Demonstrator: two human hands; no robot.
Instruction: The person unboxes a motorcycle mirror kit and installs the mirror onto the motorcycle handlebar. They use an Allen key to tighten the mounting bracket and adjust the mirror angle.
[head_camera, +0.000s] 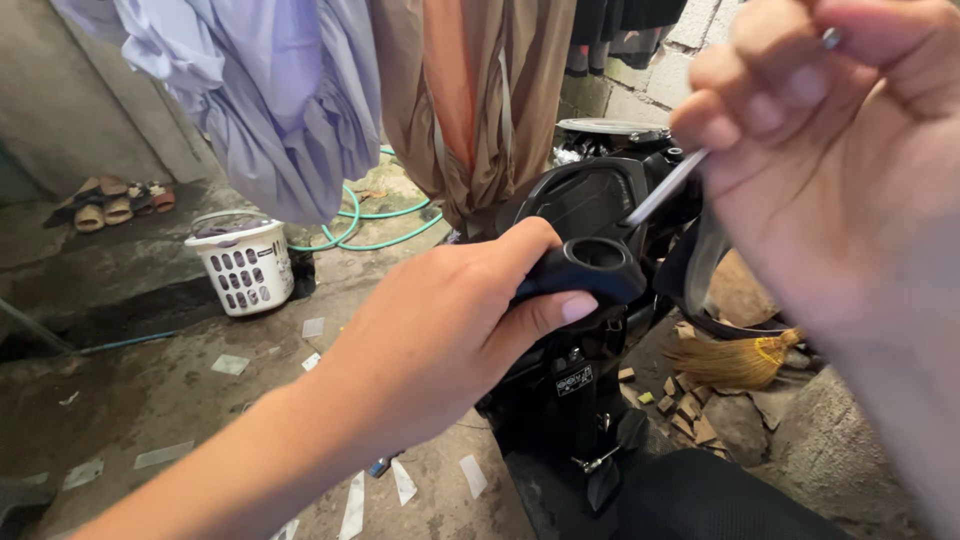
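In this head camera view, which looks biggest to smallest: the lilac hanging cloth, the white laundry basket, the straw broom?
1. Lilac hanging cloth, though it hangs nearer the camera.
2. White laundry basket.
3. Straw broom, only slightly smaller than the basket.

My left hand (450, 330) comes in from the lower left, arm stretched out, fingers wrapped round something with the thumb pressed along it. My right hand (830, 150) fills the upper right, close up, fingers pinched tight together, wrist bent.
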